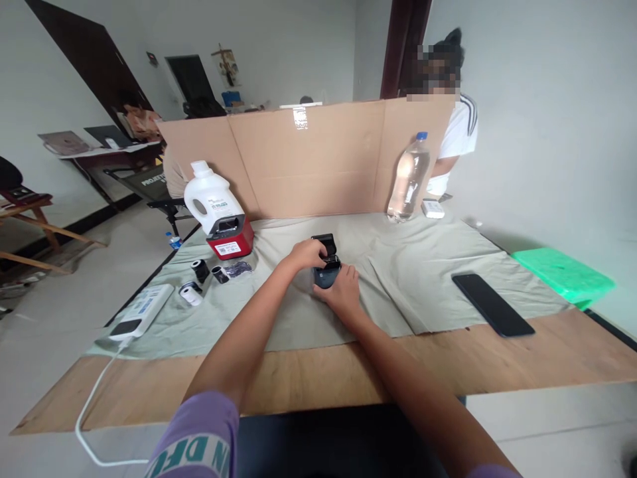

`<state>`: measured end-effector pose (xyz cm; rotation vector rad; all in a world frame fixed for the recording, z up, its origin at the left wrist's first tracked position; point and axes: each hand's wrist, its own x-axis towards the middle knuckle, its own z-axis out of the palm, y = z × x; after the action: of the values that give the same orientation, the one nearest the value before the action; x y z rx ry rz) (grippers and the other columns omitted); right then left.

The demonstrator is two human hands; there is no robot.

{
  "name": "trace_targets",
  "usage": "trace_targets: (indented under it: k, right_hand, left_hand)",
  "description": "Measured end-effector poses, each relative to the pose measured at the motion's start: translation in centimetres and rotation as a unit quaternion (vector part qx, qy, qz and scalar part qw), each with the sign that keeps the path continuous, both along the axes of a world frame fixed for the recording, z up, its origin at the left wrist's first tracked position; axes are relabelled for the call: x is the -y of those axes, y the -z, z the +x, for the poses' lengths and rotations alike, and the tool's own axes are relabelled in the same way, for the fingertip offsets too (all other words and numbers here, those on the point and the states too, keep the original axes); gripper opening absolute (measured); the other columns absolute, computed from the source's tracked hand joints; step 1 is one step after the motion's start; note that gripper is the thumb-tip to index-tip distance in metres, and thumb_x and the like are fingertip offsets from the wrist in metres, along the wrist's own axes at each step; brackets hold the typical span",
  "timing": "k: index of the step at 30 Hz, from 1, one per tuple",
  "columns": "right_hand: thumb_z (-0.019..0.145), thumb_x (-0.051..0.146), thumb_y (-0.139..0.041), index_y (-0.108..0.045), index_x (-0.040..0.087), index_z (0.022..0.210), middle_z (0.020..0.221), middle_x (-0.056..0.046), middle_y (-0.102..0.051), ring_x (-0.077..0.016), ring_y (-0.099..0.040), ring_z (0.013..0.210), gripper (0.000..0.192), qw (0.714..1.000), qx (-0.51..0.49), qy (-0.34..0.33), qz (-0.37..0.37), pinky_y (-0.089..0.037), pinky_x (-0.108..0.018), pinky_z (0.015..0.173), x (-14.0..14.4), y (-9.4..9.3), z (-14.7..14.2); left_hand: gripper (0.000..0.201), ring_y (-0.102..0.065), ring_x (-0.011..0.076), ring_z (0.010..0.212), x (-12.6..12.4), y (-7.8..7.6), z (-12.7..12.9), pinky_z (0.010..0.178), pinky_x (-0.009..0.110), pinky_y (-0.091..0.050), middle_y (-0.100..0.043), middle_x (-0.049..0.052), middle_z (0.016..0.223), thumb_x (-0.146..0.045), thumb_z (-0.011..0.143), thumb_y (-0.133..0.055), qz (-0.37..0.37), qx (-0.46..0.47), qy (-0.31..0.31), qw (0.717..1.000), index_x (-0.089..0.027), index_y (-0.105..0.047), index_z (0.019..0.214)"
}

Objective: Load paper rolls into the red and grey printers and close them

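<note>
A small black portable printer [326, 277] sits on the cloth in front of me, its lid [324, 244] raised. My right hand [344, 292] is wrapped round the near right side of its body. From the left, my left hand [308, 254] reaches over the open compartment, fingers bent together at its edge near the lid. Whatever lies between those fingertips is hidden. Several small paper rolls [190, 294], some in black wrapping, lie to the left, beside a crumpled dark wrapper [237, 269].
At the back left, a white jug [213, 199] stands behind a red and black box-shaped device [233, 240]. A cardboard screen [308, 166] closes off the far edge, near a water bottle [411, 176]. A power strip [142, 312] lies left, a phone [492, 305] right. Someone sits behind the screen.
</note>
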<state>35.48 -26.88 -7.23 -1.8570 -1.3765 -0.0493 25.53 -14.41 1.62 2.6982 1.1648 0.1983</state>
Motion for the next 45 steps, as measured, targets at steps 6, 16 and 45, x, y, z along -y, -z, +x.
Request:
trace_targets:
  k: [6,16,45]
  right_hand:
    - [0.059,0.052,-0.076,-0.051,0.009,0.11,0.105,-0.017,-0.056,-0.0345,-0.05,0.102,0.071,1.0,0.011,0.004,-0.015,-0.043,-0.045,0.091,0.0,-0.3,-0.1]
    - [0.071,0.055,-0.072,-0.048,0.01,0.134,0.125,-0.022,-0.052,-0.0379,-0.046,0.115,0.081,0.997,0.053,-0.042,0.023,-0.037,-0.05,0.096,0.8,-1.6,-0.4]
    - [0.077,0.015,-0.058,-0.066,0.016,0.068,0.066,-0.003,-0.073,-0.0109,-0.056,0.053,0.012,0.87,-0.252,-0.375,-0.199,-0.042,-0.021,0.054,-5.7,-8.7,-0.2]
  left_hand:
    - [0.024,-0.064,0.0178,0.091,0.5,0.8,-2.2,0.081,0.027,-0.05,-0.067,0.002,0.098,-0.026,0.068,-0.071,0.024,0.264,-0.026,0.964,-0.021,-0.065,0.091]
    - [0.043,-0.065,0.0127,0.082,4.7,5.8,-7.8,0.07,0.023,-0.053,-0.062,0.005,0.108,-0.032,0.074,-0.069,-0.083,0.557,-0.152,0.812,-0.02,-0.054,0.113]
    - [0.055,-0.067,0.016,0.08,6.2,5.5,-11.0,0.06,0.022,-0.051,-0.071,0.001,0.091,-0.028,0.065,-0.08,-0.069,0.451,-0.125,0.881,-0.022,-0.062,0.117]
